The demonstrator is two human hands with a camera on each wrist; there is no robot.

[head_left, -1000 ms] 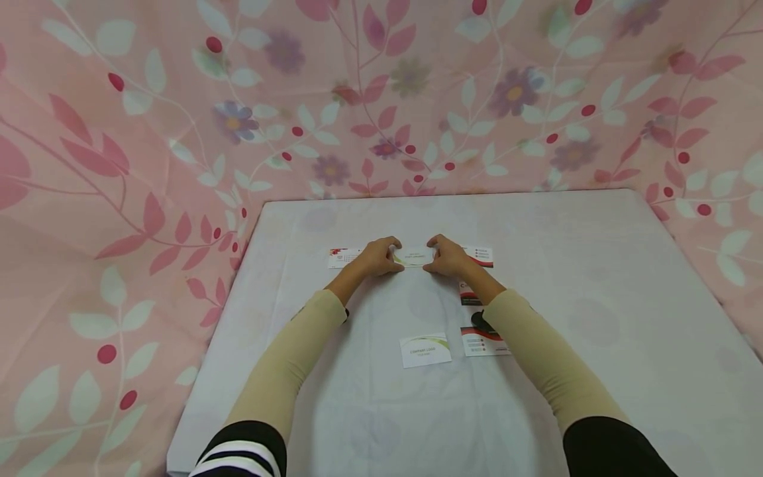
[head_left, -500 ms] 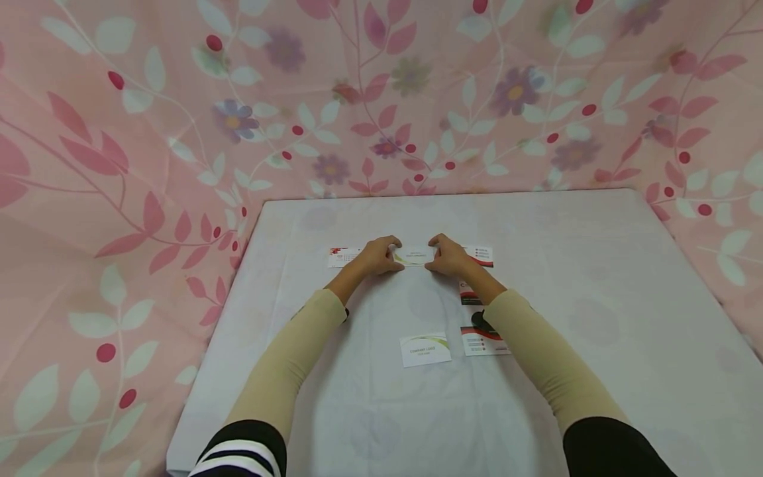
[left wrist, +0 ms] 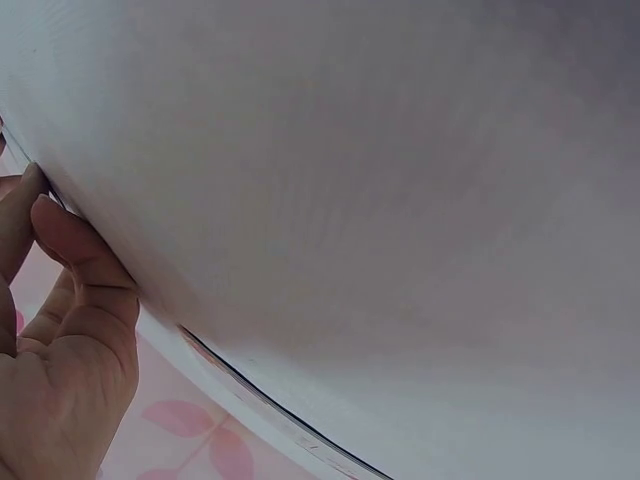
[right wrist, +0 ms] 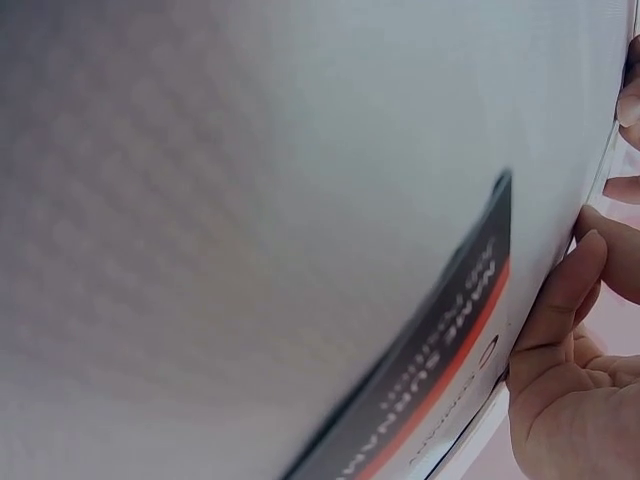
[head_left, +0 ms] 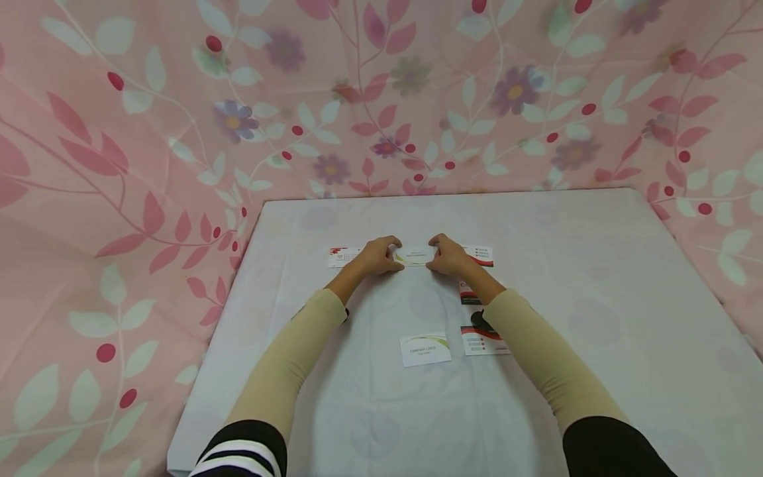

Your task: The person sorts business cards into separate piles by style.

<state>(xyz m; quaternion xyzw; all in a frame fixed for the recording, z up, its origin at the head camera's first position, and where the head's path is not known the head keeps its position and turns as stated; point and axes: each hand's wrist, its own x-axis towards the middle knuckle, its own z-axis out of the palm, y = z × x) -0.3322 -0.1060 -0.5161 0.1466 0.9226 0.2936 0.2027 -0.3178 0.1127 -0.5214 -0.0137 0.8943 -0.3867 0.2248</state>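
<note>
A white business card [head_left: 414, 256] with a green curve lies at the far middle of the white table. My left hand [head_left: 377, 257] grips its left edge, thumb at the near corner and fingers at the far one. The right hand [head_left: 448, 257] holds the opposite edge the same way. In the left wrist view, the curled left hand [left wrist: 75, 350] is low at the left side; the right wrist view has the right hand [right wrist: 570, 400] at its right side. Partly behind the hands, a red-and-white card [head_left: 343, 257] lies on the left and a red-and-black card [head_left: 480, 256] on the right.
Nearer to me lie another green-curved card [head_left: 426, 350] and a red-topped card [head_left: 484, 343]. A red-and-black card [head_left: 469, 294] is partly covered by my right forearm. A floral pink cloth [head_left: 381, 99] hangs behind the white table [head_left: 596, 278].
My right thumb has shifted very slightly along the card's near edge. Both hands otherwise stay in place, and the other cards have not moved.
</note>
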